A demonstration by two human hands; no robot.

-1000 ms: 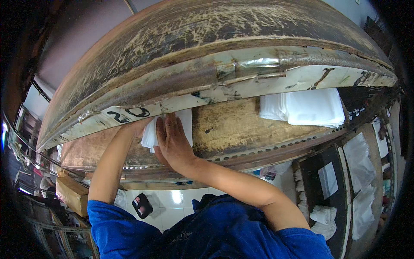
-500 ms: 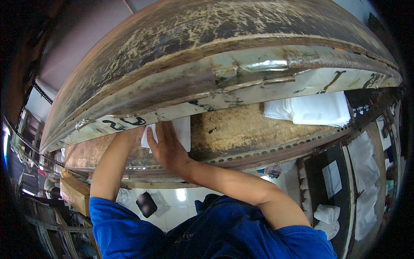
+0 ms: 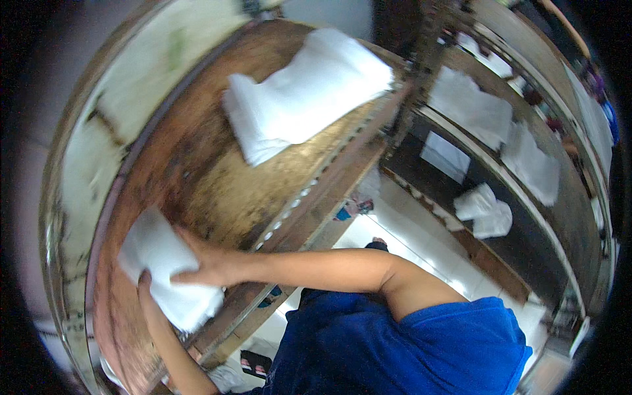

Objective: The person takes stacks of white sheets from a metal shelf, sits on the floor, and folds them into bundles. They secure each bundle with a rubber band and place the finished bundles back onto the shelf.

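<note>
On a worn wooden shelf [image 3: 240, 194], a stack of thin white sheets [image 3: 158, 247] lies between my hands; I cannot tell if they are paper or plastic. My right hand [image 3: 207, 262] grips its right side, thumb over the top and the other fingers along the far edge. From the near left, my left hand [image 3: 151, 306] holds the stack with its thumb on top, its other fingers mostly hidden. A larger pile of white sheets [image 3: 309, 92] rests farther along the shelf, apart from both hands. Motion blurs the picture.
The upper shelf's pale edge [image 3: 141, 72] curves along the left. A perforated metal strip [image 3: 289, 212] runs along the front edge of my shelf. At right, a dark rack [image 3: 421, 141] carries more white sheets [image 3: 471, 105]. A black object [image 3: 255, 363] lies on the floor below.
My view has swung to the right. My hands, earlier partly under the upper shelf, now show around the stack, and more of that stack and of the larger pile is visible.
</note>
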